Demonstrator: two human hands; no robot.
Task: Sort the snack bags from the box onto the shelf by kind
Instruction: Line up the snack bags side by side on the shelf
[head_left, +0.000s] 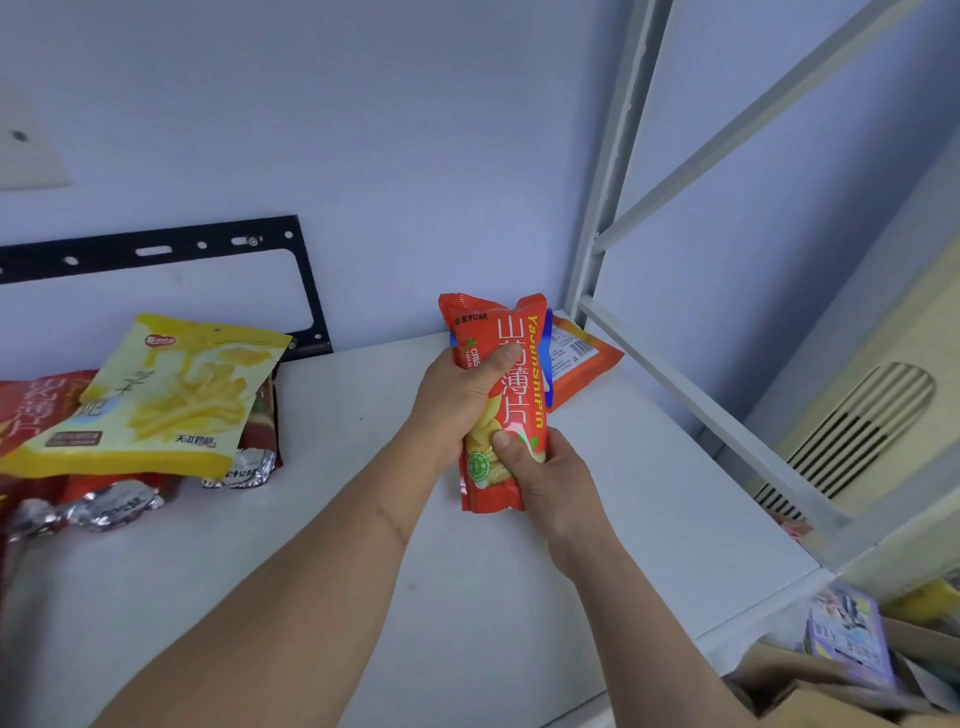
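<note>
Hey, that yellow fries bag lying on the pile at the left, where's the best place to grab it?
Pinch the yellow fries bag at its near right corner, coming from the right over the bare shelf. That flat sealed edge overhangs the foil-ended bags beneath, so fingers can probably slip under it.

Bag pile left on shelf

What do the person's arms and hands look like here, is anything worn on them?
Both forearms are bare as far as the picture shows: no sleeves, gloves, watch or rings visible. The left hand and right hand have short, plain nails on the thumbs.
</note>
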